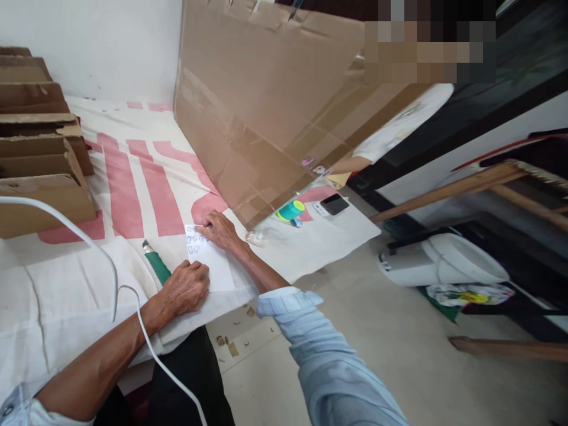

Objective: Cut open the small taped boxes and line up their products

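Observation:
A white sheet of paper [215, 271] lies on the cloth-covered table, with several small outlined shapes near its far left corner. My left hand [186, 287] rests on the sheet's near left side, fingers curled under so that their tips are hidden. Just beyond its knuckles lies a utility knife [156, 264] with a green handle and a dark blade tip; the handle's near end meets the hand. At the sheet's far edge is my right hand [222, 231], its fingers bent and closed over the marked corner. Whatever is between those fingers is too small to make out.
A large cardboard panel [266, 106] stands behind, with another person's hand [337, 168] at its lower right. Folded cardboard pieces [39, 201] stand at left. A white cable [100, 251] crosses in front. A teal-and-yellow roll [290, 210] and a phone [334, 204] lie at right.

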`<state>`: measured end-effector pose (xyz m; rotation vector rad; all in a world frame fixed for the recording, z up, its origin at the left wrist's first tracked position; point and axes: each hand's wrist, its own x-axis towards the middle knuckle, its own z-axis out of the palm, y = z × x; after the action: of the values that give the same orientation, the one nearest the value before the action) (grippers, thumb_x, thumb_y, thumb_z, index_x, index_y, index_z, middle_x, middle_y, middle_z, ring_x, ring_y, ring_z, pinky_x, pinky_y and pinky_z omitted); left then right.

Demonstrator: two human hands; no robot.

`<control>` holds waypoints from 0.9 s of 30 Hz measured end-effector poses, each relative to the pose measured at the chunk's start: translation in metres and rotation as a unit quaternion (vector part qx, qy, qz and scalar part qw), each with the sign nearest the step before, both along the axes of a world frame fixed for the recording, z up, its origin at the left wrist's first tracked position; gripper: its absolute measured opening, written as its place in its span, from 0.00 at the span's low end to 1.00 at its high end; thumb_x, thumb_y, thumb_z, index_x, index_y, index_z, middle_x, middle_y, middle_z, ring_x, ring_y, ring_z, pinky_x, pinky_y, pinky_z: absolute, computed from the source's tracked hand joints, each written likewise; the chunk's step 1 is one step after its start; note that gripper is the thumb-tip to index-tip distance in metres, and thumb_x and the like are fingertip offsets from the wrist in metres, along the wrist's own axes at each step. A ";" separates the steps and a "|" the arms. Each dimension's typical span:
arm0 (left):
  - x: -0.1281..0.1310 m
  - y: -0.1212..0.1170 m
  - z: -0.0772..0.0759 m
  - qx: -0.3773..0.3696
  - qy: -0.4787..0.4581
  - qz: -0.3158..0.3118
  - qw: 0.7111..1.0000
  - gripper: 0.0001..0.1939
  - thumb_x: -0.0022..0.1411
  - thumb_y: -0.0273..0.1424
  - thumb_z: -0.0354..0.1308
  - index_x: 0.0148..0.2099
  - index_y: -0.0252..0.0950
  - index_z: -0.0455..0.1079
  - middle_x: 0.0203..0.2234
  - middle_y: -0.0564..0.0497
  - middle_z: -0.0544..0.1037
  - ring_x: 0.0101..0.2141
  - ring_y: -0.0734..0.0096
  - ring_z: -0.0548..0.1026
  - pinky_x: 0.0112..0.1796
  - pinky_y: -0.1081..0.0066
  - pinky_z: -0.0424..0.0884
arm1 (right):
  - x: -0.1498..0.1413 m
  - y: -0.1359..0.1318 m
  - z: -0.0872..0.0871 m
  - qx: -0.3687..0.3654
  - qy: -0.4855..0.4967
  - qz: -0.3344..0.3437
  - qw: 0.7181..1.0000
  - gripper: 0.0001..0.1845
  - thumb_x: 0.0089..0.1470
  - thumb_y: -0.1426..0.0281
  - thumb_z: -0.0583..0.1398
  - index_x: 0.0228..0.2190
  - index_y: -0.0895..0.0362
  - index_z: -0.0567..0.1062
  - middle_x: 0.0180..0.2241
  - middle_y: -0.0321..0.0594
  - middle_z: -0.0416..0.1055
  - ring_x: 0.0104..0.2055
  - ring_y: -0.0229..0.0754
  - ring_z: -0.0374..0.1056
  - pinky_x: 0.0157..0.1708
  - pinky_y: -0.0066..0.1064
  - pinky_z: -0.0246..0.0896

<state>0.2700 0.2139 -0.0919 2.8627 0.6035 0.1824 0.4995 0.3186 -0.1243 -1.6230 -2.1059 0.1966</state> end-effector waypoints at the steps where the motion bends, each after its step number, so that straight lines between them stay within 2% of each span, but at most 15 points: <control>1: 0.000 0.000 0.000 -0.001 0.001 0.000 1.000 0.10 0.74 0.30 0.57 0.38 0.34 0.74 0.42 0.43 0.79 0.44 0.55 0.75 0.42 0.54 0.65 | 0.000 0.000 0.000 -0.003 0.001 -0.002 1.000 0.17 0.64 0.56 0.65 0.29 0.50 0.68 0.35 0.41 0.73 0.41 0.49 0.68 0.45 0.40 0.66; 19: -0.002 0.000 -0.002 -0.007 -0.019 0.000 1.000 0.09 0.73 0.29 0.58 0.37 0.35 0.73 0.41 0.41 0.78 0.44 0.54 0.74 0.42 0.55 0.65 | 0.011 -0.013 0.004 -0.011 0.134 0.038 0.990 0.05 0.59 0.69 0.61 0.31 0.51 0.70 0.36 0.39 0.74 0.40 0.45 0.68 0.45 0.38 0.65; 27: -0.002 0.000 -0.002 -0.005 -0.001 -0.002 1.000 0.09 0.73 0.29 0.57 0.38 0.35 0.73 0.43 0.41 0.78 0.45 0.55 0.74 0.42 0.56 0.65 | 0.002 -0.006 -0.002 -0.005 0.130 0.005 0.992 0.09 0.57 0.65 0.66 0.29 0.51 0.71 0.35 0.37 0.73 0.40 0.45 0.68 0.45 0.38 0.64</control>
<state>0.2684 0.2143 -0.0935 2.8542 0.5965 0.1814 0.5012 0.3130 -0.1260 -1.5026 -1.9186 0.3997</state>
